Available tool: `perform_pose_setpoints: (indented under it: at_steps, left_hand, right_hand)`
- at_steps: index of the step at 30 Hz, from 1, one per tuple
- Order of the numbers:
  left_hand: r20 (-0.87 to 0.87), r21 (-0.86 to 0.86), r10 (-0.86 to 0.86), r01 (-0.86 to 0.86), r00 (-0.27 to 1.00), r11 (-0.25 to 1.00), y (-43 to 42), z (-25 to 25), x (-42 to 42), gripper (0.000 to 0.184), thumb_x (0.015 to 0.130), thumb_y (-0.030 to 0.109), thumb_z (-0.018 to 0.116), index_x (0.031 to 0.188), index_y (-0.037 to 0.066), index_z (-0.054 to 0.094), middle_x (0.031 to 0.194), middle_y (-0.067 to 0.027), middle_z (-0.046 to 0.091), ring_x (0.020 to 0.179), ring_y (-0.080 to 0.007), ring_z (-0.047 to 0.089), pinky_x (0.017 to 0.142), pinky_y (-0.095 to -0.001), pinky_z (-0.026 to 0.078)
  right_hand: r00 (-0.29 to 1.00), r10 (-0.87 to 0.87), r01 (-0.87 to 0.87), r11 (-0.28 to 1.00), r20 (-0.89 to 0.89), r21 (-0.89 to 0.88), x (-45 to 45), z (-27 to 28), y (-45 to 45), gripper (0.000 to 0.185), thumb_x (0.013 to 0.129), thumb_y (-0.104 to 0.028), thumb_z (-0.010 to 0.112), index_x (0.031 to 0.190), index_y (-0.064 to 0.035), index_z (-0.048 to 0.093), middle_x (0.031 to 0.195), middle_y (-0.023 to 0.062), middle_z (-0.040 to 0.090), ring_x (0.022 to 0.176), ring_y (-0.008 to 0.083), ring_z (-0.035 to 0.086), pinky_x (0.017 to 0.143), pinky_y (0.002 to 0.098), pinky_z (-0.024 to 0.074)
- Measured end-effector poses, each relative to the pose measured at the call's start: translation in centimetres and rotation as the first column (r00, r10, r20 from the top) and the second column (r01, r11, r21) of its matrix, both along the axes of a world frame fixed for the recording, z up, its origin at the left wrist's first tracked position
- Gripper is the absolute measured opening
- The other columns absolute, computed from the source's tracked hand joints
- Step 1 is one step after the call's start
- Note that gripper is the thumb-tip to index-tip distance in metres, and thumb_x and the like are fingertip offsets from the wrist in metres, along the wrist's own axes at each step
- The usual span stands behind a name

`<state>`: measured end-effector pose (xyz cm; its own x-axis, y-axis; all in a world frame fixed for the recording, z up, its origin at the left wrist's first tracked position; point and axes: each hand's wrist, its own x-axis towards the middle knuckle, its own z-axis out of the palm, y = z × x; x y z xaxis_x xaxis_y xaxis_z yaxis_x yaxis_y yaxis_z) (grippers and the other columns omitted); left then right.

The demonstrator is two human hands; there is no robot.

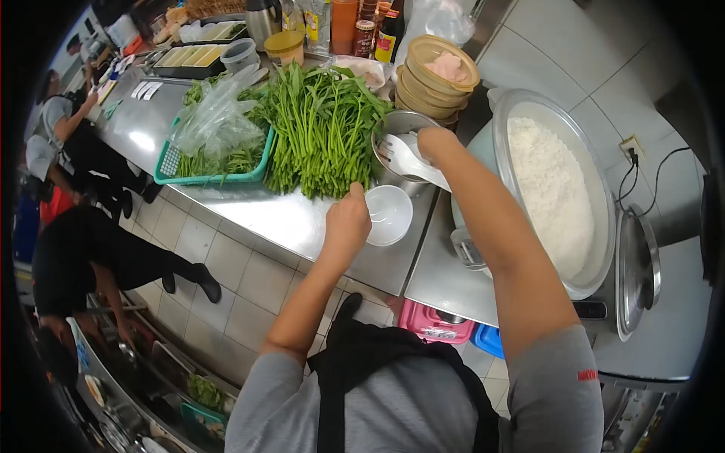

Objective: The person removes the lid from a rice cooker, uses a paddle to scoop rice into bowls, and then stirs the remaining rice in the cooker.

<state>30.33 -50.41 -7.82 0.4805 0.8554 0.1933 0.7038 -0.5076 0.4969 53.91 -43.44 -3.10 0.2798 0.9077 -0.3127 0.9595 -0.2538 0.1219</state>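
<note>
My left hand is closed, its fingers gripping the left rim of a small white bowl held over the steel counter's front edge. The bowl looks empty. My right hand reaches over a round metal pot behind the bowl; its fingers point down and away, hidden from view. A white slotted spoon lies across the pot's rim, its handle passing under my right wrist. I cannot tell whether my right hand holds anything. Left of the pot lies a large heap of green leafy stems.
A teal basket holds greens and a plastic bag. Stacked tan bowls, bottles and a lidded tub stand behind. At right sits a big cooker of white rice, its lid beside it. Co-workers are at left.
</note>
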Motion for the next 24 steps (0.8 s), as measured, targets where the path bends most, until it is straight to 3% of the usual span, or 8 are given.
perform_pose_setpoints:
  at_steps: [3,5,7,9,12,15,21,24]
  left_hand:
    - [0.208,-0.133,-0.023,0.051,0.978,0.990,0.6,-1.0,-1.9,0.019,0.078,0.001,0.054,0.094,0.001,0.042,0.074,-0.0208,0.061,0.068,-0.0332,0.063,0.055,-0.0413,0.049]
    - [0.659,-0.399,0.117,0.214,0.743,0.892,1.7,-2.5,-2.9,0.031,0.076,-0.002,0.051,0.106,-0.004,0.043,0.085,-0.0196,0.061,0.070,-0.0276,0.063,0.056,-0.0393,0.050]
    - [0.647,-0.561,0.211,0.270,0.733,0.782,1.9,-2.2,-3.7,0.044,0.076,-0.001,0.049,0.119,-0.005,0.040,0.096,-0.0151,0.059,0.076,-0.0208,0.062,0.054,-0.0343,0.050]
    - [0.686,-0.721,0.539,0.561,0.489,0.408,2.2,-1.6,-4.0,0.049,0.076,-0.001,0.048,0.124,-0.003,0.038,0.101,-0.0133,0.059,0.078,-0.0222,0.062,0.060,-0.0335,0.053]
    - [0.691,-0.715,0.532,0.569,0.489,0.406,3.2,-3.6,-4.9,0.052,0.074,-0.004,0.044,0.126,-0.002,0.038,0.112,-0.0161,0.055,0.092,-0.0287,0.061,0.071,-0.0399,0.057]
    - [0.698,-0.699,0.568,0.589,0.437,0.406,2.4,-2.8,-3.7,0.058,0.071,-0.005,0.044,0.128,-0.002,0.037,0.122,-0.0185,0.050,0.104,-0.0347,0.057,0.074,-0.0463,0.056]
    - [0.654,-0.351,0.751,0.916,0.090,0.196,2.3,-2.6,-2.1,0.074,0.087,0.058,0.038,0.138,0.005,0.026,0.130,-0.0221,0.042,0.113,-0.0462,0.047,0.075,-0.0587,0.052]
    - [0.681,-0.353,0.727,0.911,0.093,0.214,2.0,-3.4,-1.9,0.076,0.085,0.062,0.039,0.138,0.008,0.027,0.130,-0.0222,0.042,0.115,-0.0461,0.045,0.075,-0.0597,0.051]
  right_hand:
    - [0.975,-0.223,0.222,0.972,-0.002,-0.072,-0.3,0.8,-0.8,0.023,0.073,-0.006,0.056,0.091,0.0009,0.067,0.096,0.0209,0.065,0.089,0.0294,0.065,0.074,0.0391,0.0520]
    - [0.986,0.066,-0.072,0.997,0.152,0.031,-0.1,2.0,-1.2,0.022,0.073,-0.006,0.055,0.090,-0.0002,0.068,0.096,0.0197,0.065,0.088,0.0293,0.065,0.071,0.0380,0.0526]
    - [0.970,0.101,-0.110,0.994,0.220,0.027,-1.2,5.2,-0.9,0.020,0.073,-0.006,0.056,0.088,-0.0022,0.069,0.094,0.0175,0.066,0.087,0.0288,0.066,0.068,0.0383,0.0528]
    - [0.963,0.093,-0.092,0.996,0.251,-0.015,-3.5,9.4,-1.8,0.020,0.074,-0.010,0.057,0.089,-0.0055,0.070,0.093,0.0146,0.067,0.087,0.0275,0.066,0.069,0.0374,0.0527]
    - [0.972,0.039,-0.086,0.977,0.233,0.194,-6.7,8.9,-4.8,0.016,0.072,-0.011,0.061,0.085,-0.0057,0.070,0.086,0.0149,0.067,0.083,0.0257,0.067,0.065,0.0388,0.0528]
    - [0.976,0.105,-0.118,0.992,0.190,0.054,-8.1,6.2,-7.8,0.014,0.077,-0.011,0.057,0.082,-0.0088,0.069,0.085,0.0107,0.068,0.081,0.0237,0.067,0.065,0.0348,0.0525]
    - [0.991,-0.064,0.008,0.908,0.118,0.418,-3.5,15.2,-12.0,0.024,0.080,-0.010,0.046,0.102,-0.0047,0.057,0.082,0.0169,0.065,0.078,0.0319,0.064,0.066,0.0426,0.0505]
    - [0.928,-0.159,-0.067,0.818,0.336,0.571,3.5,18.8,-16.8,0.037,0.072,-0.002,0.051,0.109,-0.0100,0.055,0.086,0.0127,0.066,0.080,0.0307,0.063,0.072,0.0501,0.0428]
